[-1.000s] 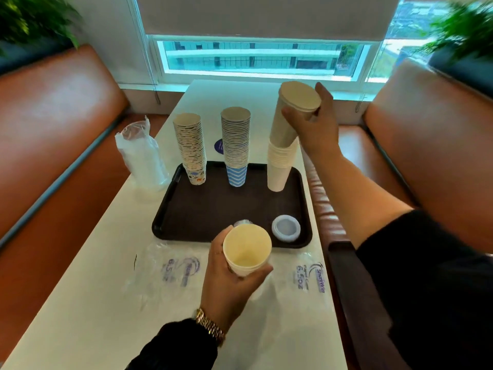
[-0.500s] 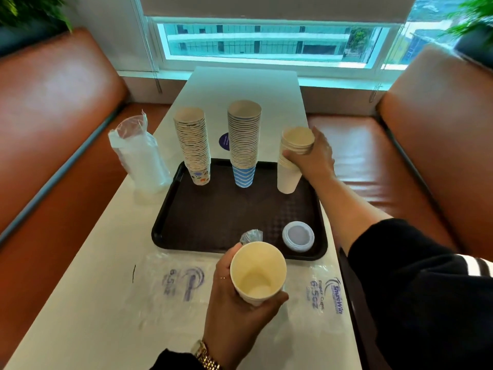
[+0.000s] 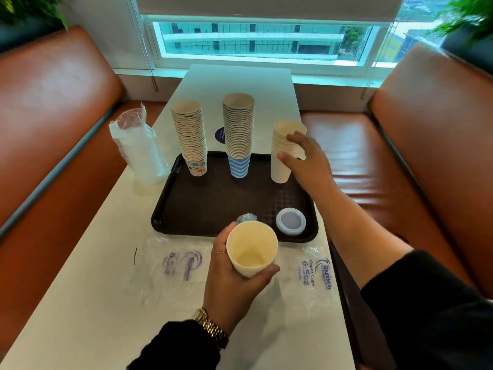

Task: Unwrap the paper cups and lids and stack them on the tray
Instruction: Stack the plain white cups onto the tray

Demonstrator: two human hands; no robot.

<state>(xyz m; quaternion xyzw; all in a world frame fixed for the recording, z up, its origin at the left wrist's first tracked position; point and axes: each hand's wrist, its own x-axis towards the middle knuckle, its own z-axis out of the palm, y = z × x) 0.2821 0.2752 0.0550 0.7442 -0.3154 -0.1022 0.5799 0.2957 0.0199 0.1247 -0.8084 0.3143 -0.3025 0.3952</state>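
Observation:
A dark brown tray [image 3: 213, 206] lies on the white table. Three cup stacks stand along its far edge: a patterned stack [image 3: 190, 137], a blue-striped stack [image 3: 238, 134] and a shorter plain white stack [image 3: 281, 158]. My right hand [image 3: 306, 164] is at the white stack's right side, its fingers loosened and just touching the cups. In front of the tray, my left hand [image 3: 232, 276] grips a plain white cup [image 3: 252, 248] with its mouth facing me. A white lid [image 3: 290, 222] lies on the tray's near right corner.
A plastic bag of white lids [image 3: 138, 150] stands on the table left of the tray. Empty printed wrappers [image 3: 176, 265] lie flat in front of the tray, and a crumpled bit of plastic [image 3: 246, 217] sits at its near edge. Orange benches flank the table.
My right hand lowered a batch of white cups onto the white stack, pressed it down, and has now loosened its grip. My left hand has kept holding its cup.

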